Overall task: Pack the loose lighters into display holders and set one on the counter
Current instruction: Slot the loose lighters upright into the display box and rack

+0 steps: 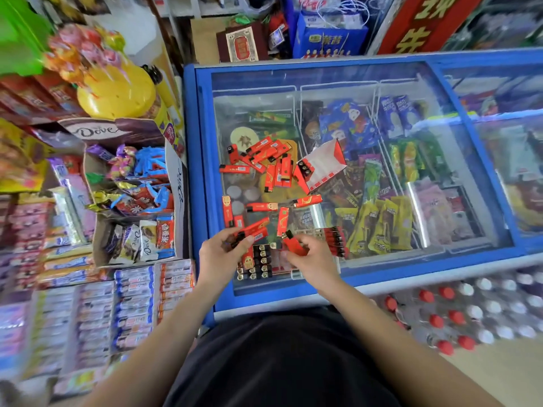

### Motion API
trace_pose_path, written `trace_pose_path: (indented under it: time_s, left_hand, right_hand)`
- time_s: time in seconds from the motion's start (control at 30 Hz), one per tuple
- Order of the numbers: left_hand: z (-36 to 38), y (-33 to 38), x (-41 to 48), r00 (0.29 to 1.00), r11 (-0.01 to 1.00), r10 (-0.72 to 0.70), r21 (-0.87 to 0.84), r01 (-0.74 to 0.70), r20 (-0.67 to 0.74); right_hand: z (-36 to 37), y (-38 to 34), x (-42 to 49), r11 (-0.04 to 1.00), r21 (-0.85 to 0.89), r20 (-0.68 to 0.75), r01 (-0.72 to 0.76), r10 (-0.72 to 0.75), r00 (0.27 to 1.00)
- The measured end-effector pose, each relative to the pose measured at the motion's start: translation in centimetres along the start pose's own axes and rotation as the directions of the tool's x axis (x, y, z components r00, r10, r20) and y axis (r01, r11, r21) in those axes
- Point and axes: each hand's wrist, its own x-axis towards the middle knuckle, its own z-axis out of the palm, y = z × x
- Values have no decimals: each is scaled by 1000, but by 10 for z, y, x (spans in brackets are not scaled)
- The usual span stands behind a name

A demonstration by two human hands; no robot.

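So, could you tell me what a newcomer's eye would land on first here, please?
Scattered red plastic lighters lie on the blue-framed glass freezer lid, mid-frame. Nearer, the left hand and right hand each grip lighters above a part-filled cardboard display holder. A yellow lollipop stand sits upper left.

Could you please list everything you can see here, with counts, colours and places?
loose lighters: about twenty, red, scattered on the freezer's glass lid
near display holder: one, partly filled with black-topped lighters, beneath the hands
far display holder: one, red and white, open, tilted on the lid
chest freezer: one, blue frame, centre
packaged ice creams: many, mixed colours, inside the freezer
Dove box: one, brown, left of the freezer
lollipop stand: one, yellow, upper left
capped bottles: many, red and white caps, lower right
left hand: grips several loose lighters
right hand: holds one of the loose lighters
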Motion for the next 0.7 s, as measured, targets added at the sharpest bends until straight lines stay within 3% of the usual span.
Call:
trace_pose_path:
  time_s: [0.37, 0.53, 0.7]
  left_hand:
    - [0, -17, 0, 999, 999, 15, 52, -17, 43]
    - [-2, -18, 4, 995, 996, 37, 78, -44, 90]
    - [-5, -16, 5, 991, 993, 46, 100, -59, 124]
  right_hand:
    - [32, 6, 2, 996, -86, -133, 37, -48, 990]
    - [31, 3, -4, 1000, -16, -169, -18, 15, 986]
    - [38, 15, -11, 984, 166, -140, -62, 85, 986]
